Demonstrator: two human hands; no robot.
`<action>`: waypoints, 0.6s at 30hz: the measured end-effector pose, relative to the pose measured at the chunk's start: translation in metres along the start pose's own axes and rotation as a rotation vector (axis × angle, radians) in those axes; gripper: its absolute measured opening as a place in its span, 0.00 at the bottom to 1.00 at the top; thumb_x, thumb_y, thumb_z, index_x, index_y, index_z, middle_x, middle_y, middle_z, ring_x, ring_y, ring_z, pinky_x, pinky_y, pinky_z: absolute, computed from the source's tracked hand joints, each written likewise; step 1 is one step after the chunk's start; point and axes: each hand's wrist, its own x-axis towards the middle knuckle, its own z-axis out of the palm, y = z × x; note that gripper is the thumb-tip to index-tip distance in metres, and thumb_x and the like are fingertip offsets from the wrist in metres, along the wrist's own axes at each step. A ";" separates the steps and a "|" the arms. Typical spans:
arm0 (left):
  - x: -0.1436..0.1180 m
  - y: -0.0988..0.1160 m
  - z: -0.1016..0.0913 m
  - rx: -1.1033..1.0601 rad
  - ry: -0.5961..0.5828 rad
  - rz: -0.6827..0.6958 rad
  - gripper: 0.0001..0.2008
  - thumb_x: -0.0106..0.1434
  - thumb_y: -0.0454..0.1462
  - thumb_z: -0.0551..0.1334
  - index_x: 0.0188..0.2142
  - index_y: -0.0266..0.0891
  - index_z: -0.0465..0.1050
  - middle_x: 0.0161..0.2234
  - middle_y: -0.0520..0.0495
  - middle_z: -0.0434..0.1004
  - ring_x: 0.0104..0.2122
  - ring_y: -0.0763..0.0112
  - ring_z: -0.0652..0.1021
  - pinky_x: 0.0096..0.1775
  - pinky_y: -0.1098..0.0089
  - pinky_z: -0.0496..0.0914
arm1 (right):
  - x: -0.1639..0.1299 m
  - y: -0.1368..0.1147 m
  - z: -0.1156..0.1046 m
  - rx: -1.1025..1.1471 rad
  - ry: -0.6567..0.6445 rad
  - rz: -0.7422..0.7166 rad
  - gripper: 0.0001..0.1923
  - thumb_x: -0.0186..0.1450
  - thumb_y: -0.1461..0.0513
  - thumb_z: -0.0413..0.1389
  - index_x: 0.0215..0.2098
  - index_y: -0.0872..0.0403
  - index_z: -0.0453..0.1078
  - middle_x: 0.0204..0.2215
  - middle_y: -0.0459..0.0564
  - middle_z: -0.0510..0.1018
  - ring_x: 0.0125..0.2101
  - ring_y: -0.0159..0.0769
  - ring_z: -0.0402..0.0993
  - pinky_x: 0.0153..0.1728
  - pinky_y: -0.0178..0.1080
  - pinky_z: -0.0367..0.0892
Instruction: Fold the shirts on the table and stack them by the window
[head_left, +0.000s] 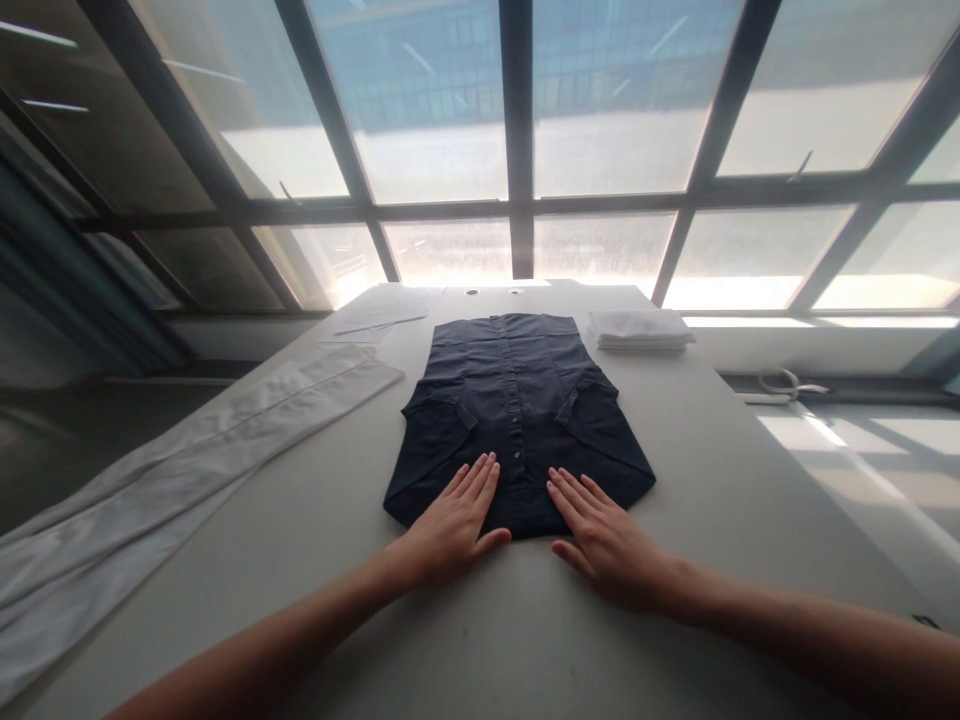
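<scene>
A dark navy shirt point(517, 400) lies spread on the white table, its button placket running up the middle and its sleeves folded inward over the body. The near edge of the shirt is turned up into a band. My left hand point(454, 525) rests flat on this band, left of the buttons, fingers stretched out. On the right side of the placket my right hand point(604, 535) lies flat too, fingertips on the cloth and thumb near the edge. Neither hand grips anything.
The white table point(720, 520) reaches to tall windows. White cloth point(187, 450) hangs over its left side. Sheets of paper point(375, 315) lie at the far left, and a folded white stack point(641, 328) at the far right. Right of the table, a curled strip point(784, 385) lies lower down.
</scene>
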 end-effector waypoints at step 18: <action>0.081 0.040 -0.004 -0.229 0.077 0.068 0.31 0.76 0.41 0.45 0.74 0.35 0.44 0.74 0.38 0.45 0.73 0.60 0.45 0.70 0.53 0.47 | 0.043 0.139 -0.068 0.528 0.432 0.806 0.24 0.63 0.62 0.57 0.57 0.62 0.75 0.51 0.61 0.81 0.50 0.48 0.79 0.55 0.47 0.71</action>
